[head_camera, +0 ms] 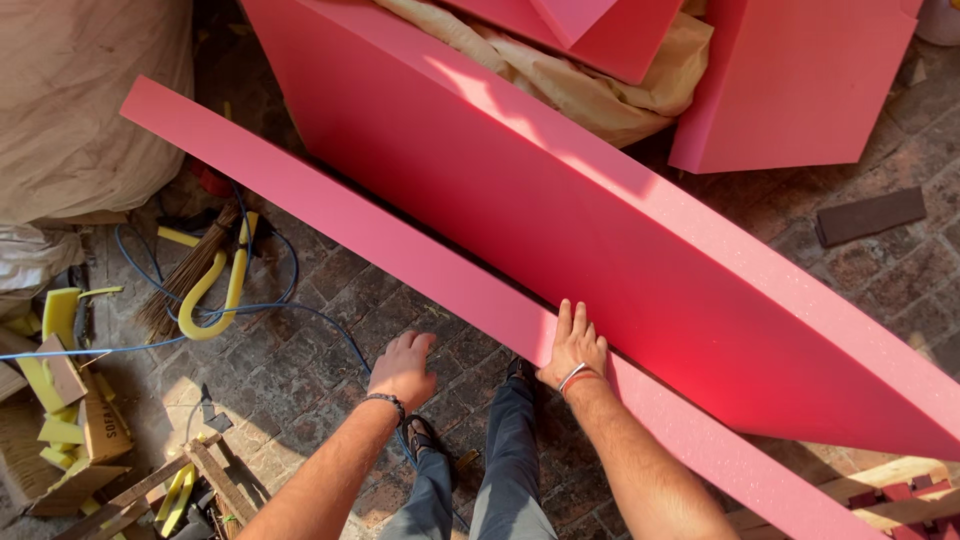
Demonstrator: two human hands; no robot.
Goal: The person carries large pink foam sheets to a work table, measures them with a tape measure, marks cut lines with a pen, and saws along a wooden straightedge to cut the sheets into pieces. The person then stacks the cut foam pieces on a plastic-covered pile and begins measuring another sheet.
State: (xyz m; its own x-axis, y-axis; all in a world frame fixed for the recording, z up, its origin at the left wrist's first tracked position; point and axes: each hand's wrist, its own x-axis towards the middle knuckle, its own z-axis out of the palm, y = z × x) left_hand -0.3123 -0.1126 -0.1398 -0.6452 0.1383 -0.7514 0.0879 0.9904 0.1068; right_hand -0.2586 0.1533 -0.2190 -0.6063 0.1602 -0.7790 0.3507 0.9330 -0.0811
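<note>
A long pink foam strip (330, 220) runs diagonally from the upper left to the lower right, beside a big pink foam slab (600, 230). My right hand (574, 347) lies flat on the strip with fingers together, a bracelet at the wrist. My left hand (402, 368) hovers just left of the strip's near edge, fingers curled and apart, holding nothing. My legs in dark trousers stand below on the brick floor.
More pink foam blocks (790, 80) and a beige cloth (600, 90) lie behind. A broom (185, 275), yellow foam scraps (215, 290), a blue cable (120, 345), wood offcuts (150, 495) and a sack (80, 110) crowd the left. A dark block (868, 215) lies right.
</note>
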